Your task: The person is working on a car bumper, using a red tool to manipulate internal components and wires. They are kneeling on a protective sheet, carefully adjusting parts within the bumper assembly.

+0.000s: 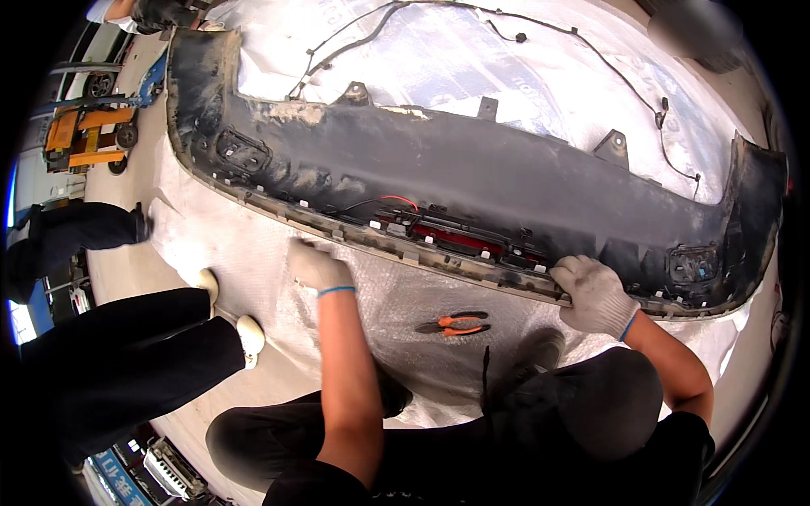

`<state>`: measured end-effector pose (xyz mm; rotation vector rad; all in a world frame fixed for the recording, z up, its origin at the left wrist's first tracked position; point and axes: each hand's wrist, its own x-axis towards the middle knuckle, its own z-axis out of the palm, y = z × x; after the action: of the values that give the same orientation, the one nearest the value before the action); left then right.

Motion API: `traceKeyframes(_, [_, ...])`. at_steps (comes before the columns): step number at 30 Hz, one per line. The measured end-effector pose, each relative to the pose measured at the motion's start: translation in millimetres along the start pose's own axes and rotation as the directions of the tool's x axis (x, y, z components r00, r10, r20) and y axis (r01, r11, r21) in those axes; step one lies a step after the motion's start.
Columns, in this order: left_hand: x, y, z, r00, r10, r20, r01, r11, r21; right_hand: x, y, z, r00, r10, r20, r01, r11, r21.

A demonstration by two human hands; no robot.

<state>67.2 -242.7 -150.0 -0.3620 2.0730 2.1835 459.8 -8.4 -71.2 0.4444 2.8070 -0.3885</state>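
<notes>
A large dark car bumper (pixel 472 181) lies inner side up in front of me, dusty, with a row of clips along its near edge. Set in its middle is a long red light strip (pixel 456 241), with a short red wire by its left end. My right hand (pixel 595 297), in a white knit glove, grips the near edge right of the strip, fingers over the rim. My gloved left hand (pixel 317 266) is beside the near edge at the left; its fingers are smeared and partly hidden. Between my arms lie orange-handled pliers (pixel 456 324).
White bubble wrap (pixel 278 253) is spread beneath the bumper. A black wiring harness (pixel 582 40) curves over plastic sheeting at the far side. One person's dark-trousered legs (pixel 143 358) stand close at left, another's (pixel 80 226) beyond. An orange wheeled machine (pixel 93 135) is at far left.
</notes>
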Motion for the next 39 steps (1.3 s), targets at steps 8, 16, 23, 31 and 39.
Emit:
traceKeyframes(8, [-40.0, 117.8, 113.7, 0.465, 0.137, 0.875, -0.824, 0.428, 0.371, -3.3, -1.8, 5.0, 0.999, 0.005, -0.048, -0.006, 1.0, -0.02])
traceKeyframes(16, [-40.0, 28.1, 145.4, 0.108, -0.452, 0.885, -0.912, 0.309, 0.269, -7.8, 1.6, 8.4, 0.996, 0.026, -0.088, -0.026, 1.0, 0.009])
traceKeyframes(23, [-36.9, 22.8, 144.3, 0.162, -0.459, 0.874, -0.876, 0.341, 0.342, -8.4, -1.0, 5.9, 0.996, 0.064, -0.061, -0.062, 0.998, 0.034])
traceKeyframes(31, [-6.4, 39.6, 138.6, 0.159, -0.423, 0.892, -0.908, 0.292, 0.301, -0.3, -1.0, 9.4, 0.997, 0.056, -0.057, -0.054, 0.998, 0.036])
traceKeyframes(39, [-18.0, 51.8, 121.0, 0.18, -0.584, 0.792, -0.907, 0.212, 0.364, -3.1, -3.7, 27.9, 0.965, -0.077, -0.252, 0.049, 0.992, -0.116])
